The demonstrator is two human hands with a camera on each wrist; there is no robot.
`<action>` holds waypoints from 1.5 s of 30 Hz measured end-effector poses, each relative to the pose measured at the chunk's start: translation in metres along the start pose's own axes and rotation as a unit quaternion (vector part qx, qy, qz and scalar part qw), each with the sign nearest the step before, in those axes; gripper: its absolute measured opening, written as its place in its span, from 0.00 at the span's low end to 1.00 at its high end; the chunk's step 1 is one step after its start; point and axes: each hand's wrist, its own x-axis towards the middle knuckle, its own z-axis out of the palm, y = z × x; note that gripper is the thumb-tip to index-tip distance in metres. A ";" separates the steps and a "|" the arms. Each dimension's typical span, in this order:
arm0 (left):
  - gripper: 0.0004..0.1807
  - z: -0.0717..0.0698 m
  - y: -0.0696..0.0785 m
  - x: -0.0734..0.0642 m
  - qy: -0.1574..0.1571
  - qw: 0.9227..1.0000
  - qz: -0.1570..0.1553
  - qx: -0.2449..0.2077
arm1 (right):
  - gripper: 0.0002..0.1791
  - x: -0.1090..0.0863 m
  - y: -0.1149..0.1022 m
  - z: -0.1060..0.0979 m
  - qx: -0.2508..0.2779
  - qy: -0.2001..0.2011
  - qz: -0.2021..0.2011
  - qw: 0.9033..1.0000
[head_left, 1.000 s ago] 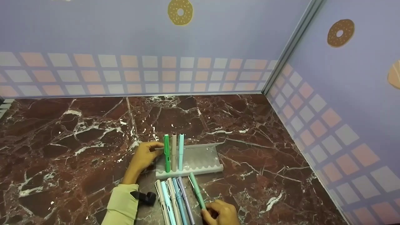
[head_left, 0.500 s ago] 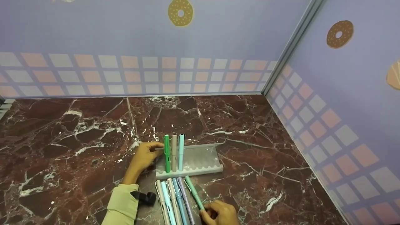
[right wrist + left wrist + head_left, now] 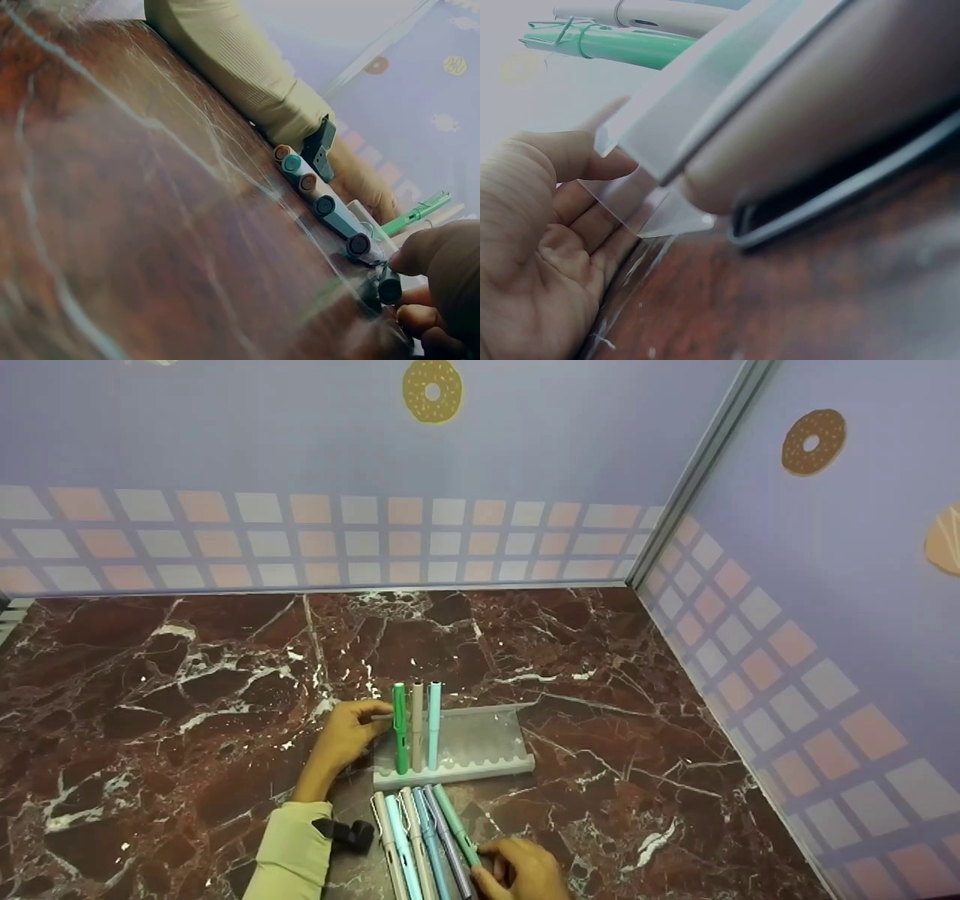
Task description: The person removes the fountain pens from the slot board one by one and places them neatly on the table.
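In the head view, my left hand (image 3: pixel 349 742) holds the left end of a clear plastic pen rack (image 3: pixel 484 735); the left wrist view shows the thumb and fingers on either side of its edge. Three pens stand in the rack's left slots: a bright green pen (image 3: pixel 400 727), a brown pen (image 3: pixel 418 727) and a light blue pen (image 3: pixel 434 727). My right hand (image 3: pixel 529 870) pinches the lower end of a muted green pen (image 3: pixel 456 825). That pen lies along the right side of a purple pen (image 3: pixel 448 840), the last in a row of capped pens.
Left of the purple pen lie a blue pen (image 3: pixel 430 840), a beige pen (image 3: pixel 417 840), a pale blue pen (image 3: pixel 402 840) and a grey-beige pen (image 3: pixel 387 840). They rest on a dark red marble tabletop (image 3: pixel 637 720). Patterned walls (image 3: pixel 525 450) border the back and right.
My right hand has shifted slightly left, bringing the muted green pen from apart on the right to beside the purple pen. The left hand and the rack have stayed in place.
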 end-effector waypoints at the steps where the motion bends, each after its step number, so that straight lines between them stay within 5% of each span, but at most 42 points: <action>1: 0.08 0.000 0.000 0.000 0.001 1.000 0.001 -0.001 | 0.12 0.000 0.000 0.000 -0.005 -0.005 0.004 1.000; 12: 0.08 0.000 0.001 0.001 -0.005 1.000 -0.008 -0.022 | 0.07 0.022 0.006 0.006 0.021 0.034 0.034 0.999; 19: 0.08 -0.002 0.000 -0.001 -0.004 1.000 -0.016 -0.007 | 0.10 0.053 0.022 0.020 0.069 0.073 -0.029 0.994; 28: 0.07 -0.001 0.000 0.001 0.000 1.000 0.006 -0.005 | 0.10 0.096 0.037 0.040 0.047 0.129 -0.063 0.989; 40: 0.09 0.000 0.001 0.001 0.003 1.000 -0.001 0.003 | 0.15 0.114 0.030 0.054 -0.046 0.014 0.030 0.998; 45: 0.09 0.000 0.000 0.000 0.001 1.000 0.002 -0.003 | 0.13 0.113 0.025 0.056 -0.080 -0.021 0.030 0.996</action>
